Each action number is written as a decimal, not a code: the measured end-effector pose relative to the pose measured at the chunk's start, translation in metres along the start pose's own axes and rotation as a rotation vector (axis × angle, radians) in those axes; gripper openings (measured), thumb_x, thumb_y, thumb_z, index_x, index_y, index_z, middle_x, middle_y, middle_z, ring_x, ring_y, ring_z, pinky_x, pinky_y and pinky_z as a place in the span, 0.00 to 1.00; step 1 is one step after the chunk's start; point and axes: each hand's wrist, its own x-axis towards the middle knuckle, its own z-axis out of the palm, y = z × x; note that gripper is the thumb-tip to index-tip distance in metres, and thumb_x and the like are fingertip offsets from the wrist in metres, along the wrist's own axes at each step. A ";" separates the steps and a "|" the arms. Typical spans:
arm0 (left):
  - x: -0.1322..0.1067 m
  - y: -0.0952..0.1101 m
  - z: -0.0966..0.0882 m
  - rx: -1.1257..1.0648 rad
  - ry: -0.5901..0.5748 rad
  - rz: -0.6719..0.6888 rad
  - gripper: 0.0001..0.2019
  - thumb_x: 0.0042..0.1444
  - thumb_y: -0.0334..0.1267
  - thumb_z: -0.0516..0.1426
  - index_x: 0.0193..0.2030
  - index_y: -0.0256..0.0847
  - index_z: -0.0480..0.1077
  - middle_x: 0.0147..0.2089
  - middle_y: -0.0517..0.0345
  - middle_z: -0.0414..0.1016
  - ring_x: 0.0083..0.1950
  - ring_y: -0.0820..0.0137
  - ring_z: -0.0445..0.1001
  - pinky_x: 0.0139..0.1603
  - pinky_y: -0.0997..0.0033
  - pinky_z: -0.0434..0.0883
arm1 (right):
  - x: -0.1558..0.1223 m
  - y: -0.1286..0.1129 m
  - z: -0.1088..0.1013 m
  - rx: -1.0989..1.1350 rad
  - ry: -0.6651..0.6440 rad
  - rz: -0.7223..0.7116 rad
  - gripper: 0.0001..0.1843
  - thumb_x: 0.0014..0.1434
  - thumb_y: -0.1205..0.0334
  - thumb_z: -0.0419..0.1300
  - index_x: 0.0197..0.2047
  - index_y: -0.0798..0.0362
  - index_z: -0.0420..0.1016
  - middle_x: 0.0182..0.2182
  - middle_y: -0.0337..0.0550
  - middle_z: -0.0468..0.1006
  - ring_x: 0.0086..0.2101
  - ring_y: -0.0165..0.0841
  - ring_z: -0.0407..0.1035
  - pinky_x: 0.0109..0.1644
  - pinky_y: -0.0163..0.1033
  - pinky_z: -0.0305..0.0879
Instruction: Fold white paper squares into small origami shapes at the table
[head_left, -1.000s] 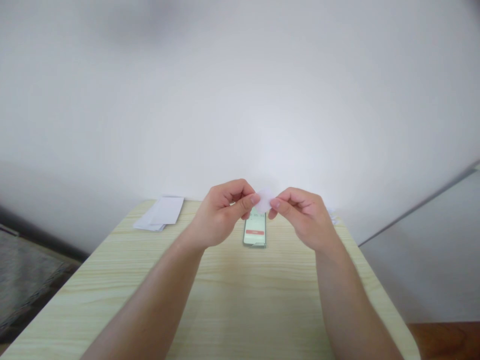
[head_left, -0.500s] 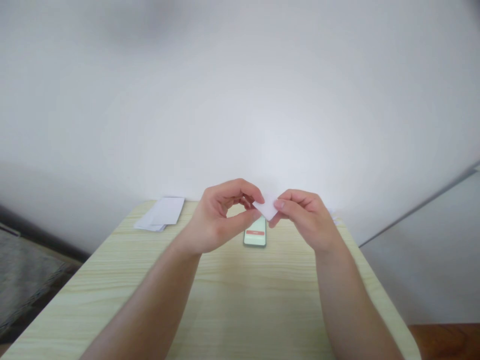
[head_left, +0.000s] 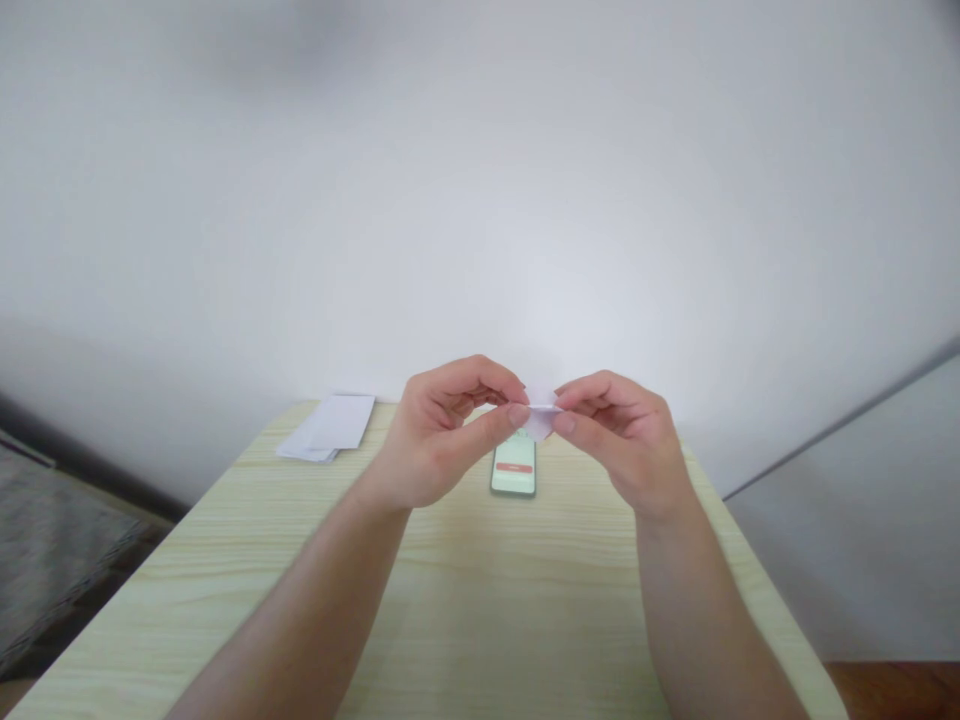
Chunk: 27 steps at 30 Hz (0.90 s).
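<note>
My left hand [head_left: 442,435] and my right hand [head_left: 619,435] are raised above the far part of a light wooden table [head_left: 480,600]. Both pinch a small white piece of paper [head_left: 541,418] between thumb and fingertips, and the paper looks folded, edge-on to me. Beneath the hands a phone [head_left: 514,468] lies flat on the table with its screen lit, showing a pale green page with a red bar.
A small stack of white paper sheets [head_left: 330,428] lies at the table's far left corner. A white wall stands right behind the table. Dark floor covering shows at the left, reddish floor at the lower right.
The small paper has turned from a flat face toward me to a thin, folded edge. Both hands shifted slightly, fingertips closing together on it.
</note>
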 end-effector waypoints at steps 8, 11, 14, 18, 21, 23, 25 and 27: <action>-0.002 0.002 0.003 0.033 0.053 0.010 0.07 0.59 0.38 0.66 0.40 0.40 0.74 0.39 0.51 0.80 0.40 0.65 0.78 0.42 0.62 0.76 | -0.002 -0.004 0.009 -0.096 0.132 -0.066 0.05 0.59 0.60 0.72 0.38 0.49 0.81 0.36 0.43 0.85 0.37 0.36 0.79 0.43 0.43 0.76; -0.002 0.002 0.005 0.036 0.064 0.019 0.08 0.59 0.38 0.66 0.39 0.40 0.72 0.39 0.51 0.80 0.40 0.65 0.78 0.43 0.61 0.76 | -0.002 -0.004 0.013 -0.069 0.166 -0.056 0.06 0.60 0.60 0.71 0.38 0.49 0.79 0.33 0.41 0.85 0.35 0.35 0.80 0.41 0.41 0.76; -0.003 0.003 0.007 0.039 0.074 0.021 0.08 0.60 0.37 0.66 0.39 0.40 0.71 0.39 0.51 0.80 0.40 0.65 0.78 0.44 0.60 0.77 | -0.002 -0.004 0.016 -0.074 0.185 -0.038 0.07 0.60 0.59 0.71 0.36 0.49 0.78 0.32 0.42 0.85 0.34 0.36 0.80 0.39 0.42 0.76; -0.003 0.003 0.010 0.035 0.090 0.028 0.07 0.61 0.37 0.65 0.39 0.40 0.70 0.39 0.52 0.79 0.40 0.65 0.78 0.43 0.61 0.76 | -0.003 -0.007 0.017 -0.094 0.205 -0.026 0.08 0.61 0.57 0.70 0.36 0.50 0.76 0.31 0.42 0.84 0.33 0.37 0.80 0.39 0.44 0.77; -0.003 0.002 0.013 0.033 0.115 0.039 0.08 0.61 0.36 0.65 0.40 0.41 0.69 0.38 0.52 0.78 0.39 0.66 0.78 0.42 0.61 0.76 | -0.003 -0.009 0.017 -0.095 0.185 0.007 0.09 0.61 0.57 0.70 0.36 0.49 0.75 0.31 0.42 0.84 0.34 0.37 0.80 0.40 0.44 0.77; -0.003 0.002 0.014 0.032 0.127 0.048 0.08 0.61 0.36 0.65 0.41 0.41 0.69 0.38 0.53 0.78 0.39 0.66 0.77 0.42 0.62 0.75 | -0.003 -0.009 0.017 -0.075 0.184 0.013 0.08 0.61 0.58 0.70 0.39 0.49 0.76 0.31 0.40 0.84 0.34 0.36 0.80 0.40 0.43 0.77; -0.003 0.003 0.015 0.044 0.123 0.053 0.08 0.61 0.35 0.65 0.41 0.41 0.69 0.38 0.53 0.77 0.39 0.67 0.76 0.42 0.62 0.75 | -0.002 -0.007 0.016 -0.047 0.182 0.005 0.11 0.60 0.58 0.71 0.45 0.47 0.77 0.31 0.38 0.83 0.33 0.35 0.79 0.39 0.42 0.77; -0.003 0.004 0.014 0.074 0.105 0.050 0.07 0.60 0.35 0.65 0.41 0.41 0.70 0.38 0.53 0.76 0.39 0.67 0.76 0.42 0.63 0.74 | -0.001 -0.006 0.014 -0.055 0.150 0.022 0.11 0.61 0.57 0.70 0.47 0.46 0.79 0.32 0.39 0.84 0.34 0.34 0.78 0.39 0.41 0.76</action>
